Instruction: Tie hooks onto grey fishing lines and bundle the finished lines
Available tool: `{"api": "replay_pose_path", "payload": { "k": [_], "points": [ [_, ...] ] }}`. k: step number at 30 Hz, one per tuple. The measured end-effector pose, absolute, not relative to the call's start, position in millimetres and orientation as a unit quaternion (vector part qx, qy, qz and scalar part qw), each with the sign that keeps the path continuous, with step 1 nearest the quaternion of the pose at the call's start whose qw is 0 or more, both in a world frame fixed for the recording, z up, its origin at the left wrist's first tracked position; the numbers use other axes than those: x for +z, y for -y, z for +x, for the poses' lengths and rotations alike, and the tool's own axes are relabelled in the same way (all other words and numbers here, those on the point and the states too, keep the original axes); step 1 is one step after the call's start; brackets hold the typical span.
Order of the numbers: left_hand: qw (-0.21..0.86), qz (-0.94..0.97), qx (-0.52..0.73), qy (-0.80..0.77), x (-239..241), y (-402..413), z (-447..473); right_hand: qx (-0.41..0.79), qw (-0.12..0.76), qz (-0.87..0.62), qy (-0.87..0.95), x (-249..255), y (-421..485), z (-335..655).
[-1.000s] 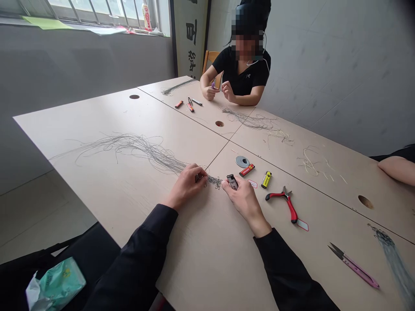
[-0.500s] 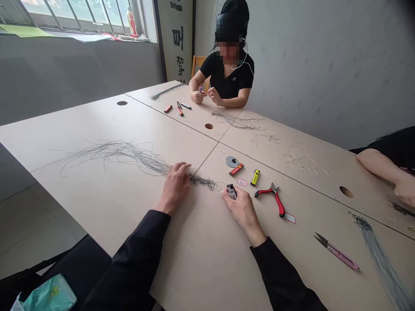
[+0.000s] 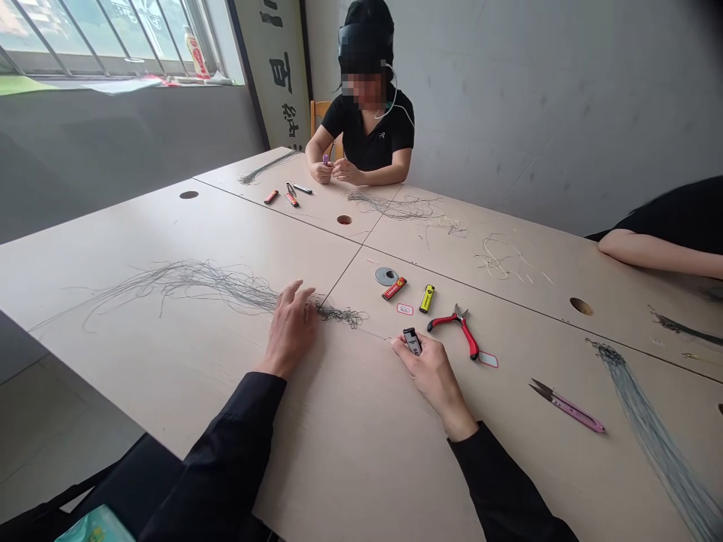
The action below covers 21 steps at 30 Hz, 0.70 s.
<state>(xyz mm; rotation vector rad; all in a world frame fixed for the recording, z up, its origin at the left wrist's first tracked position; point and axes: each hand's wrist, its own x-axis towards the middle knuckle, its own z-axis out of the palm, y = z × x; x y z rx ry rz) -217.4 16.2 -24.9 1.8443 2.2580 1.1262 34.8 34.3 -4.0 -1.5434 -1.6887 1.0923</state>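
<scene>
My left hand (image 3: 291, 331) rests on a bundle of thin grey-green threads (image 3: 197, 280), its fingers stretched out and a little apart. The bundle's tangled, looped end (image 3: 342, 315) lies just right of those fingers. My right hand (image 3: 429, 369) is closed around a grey and black lighter (image 3: 412, 342). From the looped end a single fine thread runs to its thumb and fingertip, which seem to pinch it. Beyond that hand lie red-handled pliers (image 3: 466, 335), a yellow lighter (image 3: 427, 299), a red lighter (image 3: 394, 288) and a round grey spool (image 3: 386, 275).
Pink-handled thread snips (image 3: 568, 406) and another thread bundle (image 3: 633, 391) lie at the right. Across the table a person (image 3: 367, 139) handles a small purple item. A second person's forearm (image 3: 660, 256) rests at the right edge. Pale threads (image 3: 497, 260) are scattered farther back.
My right hand has drawn slightly away from the bundle with the lighter, and the thread between them looks longer and straighter. My left hand stays on the bundle. The view has shifted right.
</scene>
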Motion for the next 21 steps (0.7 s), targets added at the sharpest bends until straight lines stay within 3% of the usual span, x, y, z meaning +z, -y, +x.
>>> {"api": "replay_pose_path", "payload": {
  "k": [4,8,21],
  "points": [
    [0.008,0.668,0.413,-0.619,-13.5,-9.8,-190.6,0.438,0.326,-0.566,0.618,-2.9,-33.5,36.9],
    [0.050,0.748,0.381,-0.542,-10.9,-8.9,-156.6,0.455,0.345,-0.550,0.610,-5.2,-35.4,35.7],
    [0.054,0.777,0.339,-0.527,-12.1,-5.7,-147.0,0.522,0.370,-0.533,0.553,-16.1,-41.7,27.0]
  ]
}}
